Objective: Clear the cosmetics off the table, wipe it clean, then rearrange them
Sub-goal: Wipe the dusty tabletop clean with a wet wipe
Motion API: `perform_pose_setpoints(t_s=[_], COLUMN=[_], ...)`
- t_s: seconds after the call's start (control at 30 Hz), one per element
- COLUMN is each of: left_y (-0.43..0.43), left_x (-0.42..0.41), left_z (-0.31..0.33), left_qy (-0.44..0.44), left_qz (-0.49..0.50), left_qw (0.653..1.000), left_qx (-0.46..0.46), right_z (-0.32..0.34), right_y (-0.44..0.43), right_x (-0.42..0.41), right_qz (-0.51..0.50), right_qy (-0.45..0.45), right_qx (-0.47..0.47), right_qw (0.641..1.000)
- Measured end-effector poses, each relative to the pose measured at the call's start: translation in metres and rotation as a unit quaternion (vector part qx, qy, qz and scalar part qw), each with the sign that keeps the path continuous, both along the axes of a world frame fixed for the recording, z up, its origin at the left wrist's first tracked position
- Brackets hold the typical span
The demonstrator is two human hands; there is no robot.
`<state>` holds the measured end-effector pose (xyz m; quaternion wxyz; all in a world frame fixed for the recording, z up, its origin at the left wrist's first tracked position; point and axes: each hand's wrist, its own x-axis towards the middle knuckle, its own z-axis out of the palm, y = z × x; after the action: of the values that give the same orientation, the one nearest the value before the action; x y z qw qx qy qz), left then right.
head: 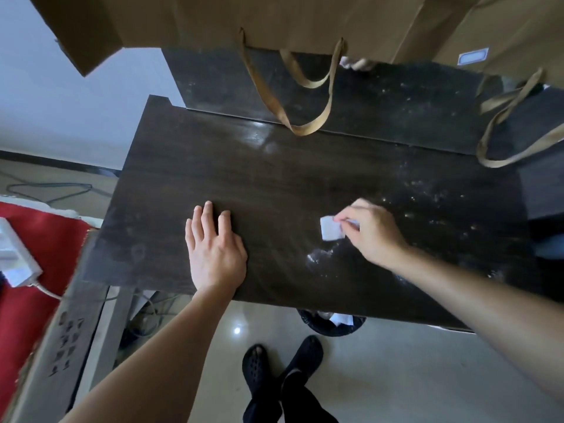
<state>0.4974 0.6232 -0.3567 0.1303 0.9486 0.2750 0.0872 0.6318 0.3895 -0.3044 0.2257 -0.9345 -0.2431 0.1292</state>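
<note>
The table (274,184) has a dark brown top with thin wood lines running across it. It is flat and a bit shiny near the back. Behind it sits a higher back shelf (396,111), black and speckled.

The left hand (213,248) lies flat on the table near the front edge. Its fingers are straight and a little apart, and they hold nothing.

The right hand (370,233) is on the right half of the table. Its thumb and fingertips pinch a small white wipe (331,228). The wipe is folded into a little square and lies against the wood.

White dust (317,256) sits in a patch just in front of the wipe. More pale specks are spread over the right side. The left side looks smooth and dark.

Two brown paper bags (305,19) hang over the back shelf. Their soft tan ribbon handles (287,96) droop down in loops, and one loop touches the back of the table.

The front edge of the table is straight. The wood between the two hands is bare.

Under the front edge there is a round dark thing that looks like a bin (329,323) with white paper in it, but it is half hidden. The floor (396,377) is pale, smooth and shiny. Two black shoes (259,364) with small holes stand on it.

To the left lie a red cloth (45,233) and a grey cardboard box (61,331).
</note>
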Motion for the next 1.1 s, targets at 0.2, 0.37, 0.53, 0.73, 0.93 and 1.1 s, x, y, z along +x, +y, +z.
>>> perform_pose_setpoints(t_s=[0.2,0.37,0.53,0.73,0.93,1.1], left_y=[0.002,0.002,0.002,0.004,0.004,0.003], left_x=[-0.001,-0.001,-0.002,-0.003,-0.002,-0.003], left_z=[-0.003,-0.005,-0.003,-0.005,-0.008,-0.006], left_qy=[-0.009,-0.004,-0.007,-0.011,-0.020,-0.026], left_qz=[-0.009,-0.011,-0.016,-0.014,-0.014,-0.019], left_qw=[1.000,1.000,1.000,1.000,1.000,0.999], left_qx=[0.011,0.016,0.007,0.006,0.012,-0.004], right_z=[0.005,-0.018,-0.004,0.001,-0.020,0.004], right_y=[0.005,0.026,-0.010,0.001,0.010,-0.037], right_x=[0.066,0.057,-0.068,0.000,-0.068,-0.149], right_qz=[-0.080,-0.127,0.009,-0.070,-0.022,0.051], right_qy=[-0.056,-0.104,-0.035,-0.056,-0.113,0.008], right_qx=[-0.004,-0.094,-0.040,-0.017,-0.060,-0.026], right_qw=[0.995,0.982,0.999,0.996,0.992,0.998])
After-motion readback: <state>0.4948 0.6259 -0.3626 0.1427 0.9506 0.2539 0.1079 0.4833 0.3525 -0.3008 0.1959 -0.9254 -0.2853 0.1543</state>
